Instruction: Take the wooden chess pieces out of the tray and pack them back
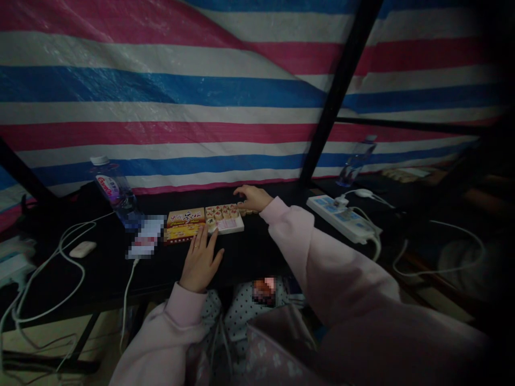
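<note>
A red and yellow box lid (185,224) lies on the black table, next to a white tray (233,226) that holds several round pieces (219,214) with red and dark characters. My left hand (201,257) lies palm down, its spread fingertips on the front edge of the lid and near the tray's corner. At the tray's back right is my right hand (254,198), fingers bent over more round pieces just beside the tray. Its fingertips are small and dark, so whether they hold a piece is unclear.
Left of the lid are a phone (147,237) on a cable, a clear bottle (118,193) and a small white case (82,249). To the right sit a white power strip (341,219) with plugs and another bottle (357,161). A black post (338,96) rises behind.
</note>
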The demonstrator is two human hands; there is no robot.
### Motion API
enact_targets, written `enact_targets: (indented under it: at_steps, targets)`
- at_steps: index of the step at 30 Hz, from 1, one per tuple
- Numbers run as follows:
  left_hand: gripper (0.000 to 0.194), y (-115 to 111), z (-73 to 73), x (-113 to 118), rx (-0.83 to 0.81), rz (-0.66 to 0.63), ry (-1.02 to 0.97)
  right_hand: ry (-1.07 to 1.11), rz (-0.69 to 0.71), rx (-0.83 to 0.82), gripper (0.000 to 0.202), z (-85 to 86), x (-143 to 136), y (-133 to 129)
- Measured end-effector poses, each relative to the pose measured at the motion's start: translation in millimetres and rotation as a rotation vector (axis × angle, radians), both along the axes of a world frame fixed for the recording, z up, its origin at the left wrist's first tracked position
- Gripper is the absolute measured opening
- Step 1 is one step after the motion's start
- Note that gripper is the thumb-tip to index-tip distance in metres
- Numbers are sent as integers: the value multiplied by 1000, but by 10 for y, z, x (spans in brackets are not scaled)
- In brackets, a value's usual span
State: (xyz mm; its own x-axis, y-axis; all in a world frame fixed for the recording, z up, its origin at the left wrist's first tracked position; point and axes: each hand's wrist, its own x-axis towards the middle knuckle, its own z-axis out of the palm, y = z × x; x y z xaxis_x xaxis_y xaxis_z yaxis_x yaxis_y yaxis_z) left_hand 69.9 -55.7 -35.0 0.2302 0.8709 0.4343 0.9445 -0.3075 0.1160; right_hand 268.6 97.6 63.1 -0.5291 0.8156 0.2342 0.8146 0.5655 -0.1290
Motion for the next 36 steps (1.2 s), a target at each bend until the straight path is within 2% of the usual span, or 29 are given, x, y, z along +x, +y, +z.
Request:
enact_targets:
  at_steps: [4,8,11,16,20,27,32,36]
  targets:
    - [52,-2,-2,2,2,6,-11,3,-123,-131,44,32,369,128]
    - [53,11,-15,-3,0,0,-8,-25,-137,-257,36,-98,546,139]
    - [54,20,-23,-9,5,-3,2,5,-131,-275,34,-207,544,87]
    - [53,16,-21,-10,13,-8,3,36,-243,-103,30,-277,513,63]
    - [53,8,-9,-2,14,-6,-5,5,-230,-147,22,-352,518,76]
    - [54,0,10,2,-12,-6,-10,131,-245,-141,18,-535,505,31]
    - [53,2,0,-1,-5,-10,-14,174,-210,-106,15,-562,504,44]
    - [53,13,-15,-4,9,-10,-14,153,-226,-128,13,-481,508,16]
